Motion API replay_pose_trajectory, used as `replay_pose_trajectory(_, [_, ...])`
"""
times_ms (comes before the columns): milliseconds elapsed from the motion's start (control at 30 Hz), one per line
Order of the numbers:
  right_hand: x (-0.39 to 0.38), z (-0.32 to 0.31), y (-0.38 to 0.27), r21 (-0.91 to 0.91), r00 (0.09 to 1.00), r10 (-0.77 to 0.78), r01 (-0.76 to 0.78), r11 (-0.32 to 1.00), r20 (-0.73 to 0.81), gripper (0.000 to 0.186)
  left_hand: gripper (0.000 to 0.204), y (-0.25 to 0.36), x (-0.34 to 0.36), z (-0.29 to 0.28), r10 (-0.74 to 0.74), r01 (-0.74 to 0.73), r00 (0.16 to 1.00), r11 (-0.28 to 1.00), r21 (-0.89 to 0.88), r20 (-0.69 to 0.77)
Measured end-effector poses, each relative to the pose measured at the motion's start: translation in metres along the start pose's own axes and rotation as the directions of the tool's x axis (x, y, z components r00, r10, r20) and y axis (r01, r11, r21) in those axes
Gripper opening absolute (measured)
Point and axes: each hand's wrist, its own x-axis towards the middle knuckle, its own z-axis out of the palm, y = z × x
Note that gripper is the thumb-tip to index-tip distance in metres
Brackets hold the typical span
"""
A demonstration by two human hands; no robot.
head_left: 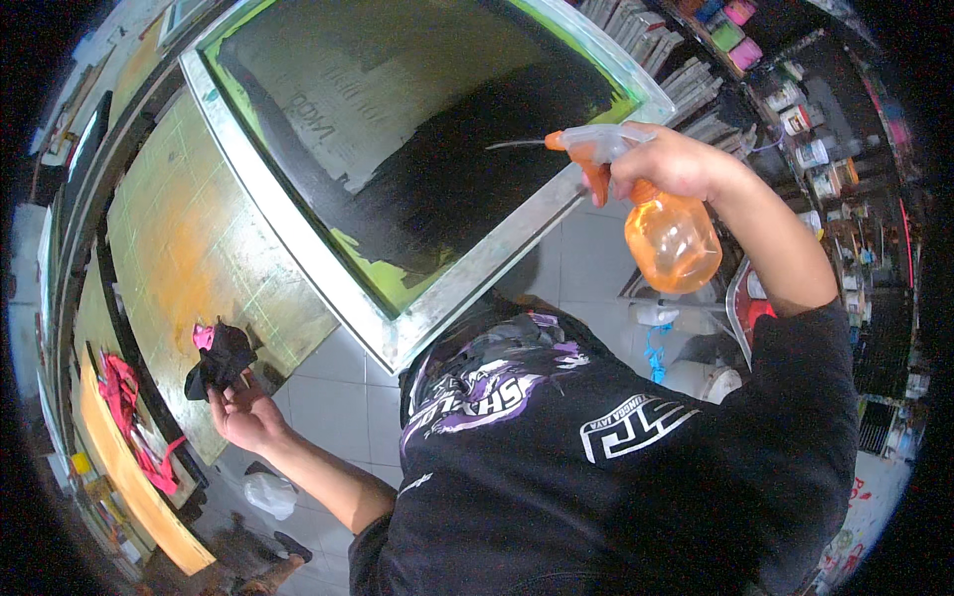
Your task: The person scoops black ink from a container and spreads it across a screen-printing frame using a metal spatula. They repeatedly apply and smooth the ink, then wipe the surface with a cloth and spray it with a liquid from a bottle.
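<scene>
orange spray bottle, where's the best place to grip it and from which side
Grip the spray bottle at its narrow neck under the sprayer head, coming from the back, opposite the nozzle. The round orange body hangs below and is too wide to grip firmly; the right hand already wraps that neck, a finger on the trigger.

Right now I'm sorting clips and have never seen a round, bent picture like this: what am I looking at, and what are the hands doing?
This is one view from a wide fisheye camera worn on a person's head, looking down, so straight edges curve. No machine: two bare hands. The right hand grips an orange spray bottle, its nozzle aimed at a metal-framed printing screen coated black and green. The left hand holds a dark crumpled rag beside a stained yellow-green table. The black shirt below is the wearer's own.
</scene>
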Motion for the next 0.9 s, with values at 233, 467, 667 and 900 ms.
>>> replay_pose_trajectory(233, [-0.002, -0.016, 0.016, -0.113, 0.977, -0.048, 0.025, 0.993, -0.207, 0.059, 0.022, -0.009, 0.007, -0.003, -0.079, 0.093, 0.961, 0.995, -0.043, 0.263])
replay_pose_trajectory(467, [0.008, -0.003, -0.015, -0.081, 0.995, -0.094, 0.091, 0.993, -0.024, 0.07, 0.019, -0.006, -0.005, 0.003, -0.015, 0.013, 0.997, 1.0, 0.017, 0.078])
replay_pose_trajectory(667, [0.089, 0.061, -0.107, -0.155, 0.803, -0.569, 0.594, 0.789, 0.178, 0.049, 0.019, 0.009, -0.02, -0.032, 0.022, -0.017, 0.991, 0.999, -0.043, 0.129])
replay_pose_trajectory(900, [0.228, 0.236, -0.182, -0.057, 0.613, -0.783, 0.79, 0.61, 0.11, 0.024, 0.026, 0.022, -0.059, -0.023, 0.179, -0.188, 0.975, 0.98, -0.066, -0.128])
